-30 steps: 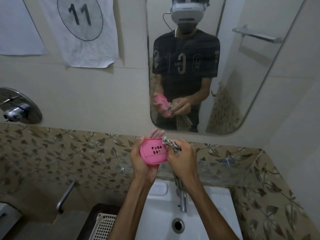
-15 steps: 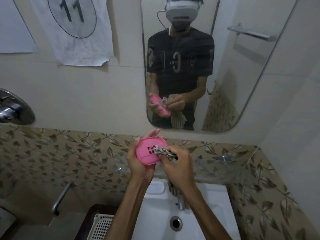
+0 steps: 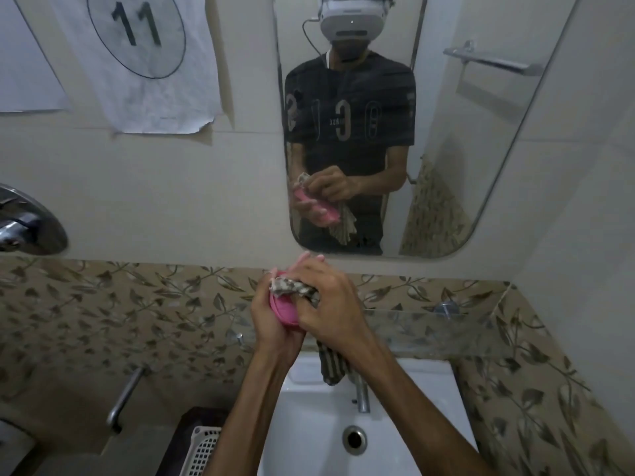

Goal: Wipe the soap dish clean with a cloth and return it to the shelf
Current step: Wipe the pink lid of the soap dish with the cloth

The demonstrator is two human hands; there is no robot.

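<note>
My left hand (image 3: pixel 271 326) grips a pink plastic soap dish (image 3: pixel 284 310) above the washbasin, tilted on its edge. Only a small part of the dish shows between my hands. A striped grey cloth (image 3: pixel 292 286) is bunched in my right hand (image 3: pixel 330 304), which presses it against the top of the dish. The cloth's loose end (image 3: pixel 331 365) hangs below my right wrist. A glass shelf (image 3: pixel 429 329) runs along the patterned wall tiles just behind and to the right of my hands.
A white washbasin (image 3: pixel 309 424) with a drain and a chrome tap (image 3: pixel 361 395) lies below my arms. A mirror (image 3: pixel 446 149) on the wall reflects me. A white lattice basket (image 3: pixel 202 448) sits at lower left, with a chrome handle (image 3: pixel 125 396) and wall valve (image 3: pixel 24 225) further left.
My right hand has slid the cloth up and across the soap dish, now covering most of it. The dish has turned from facing me to nearly edge-on.
</note>
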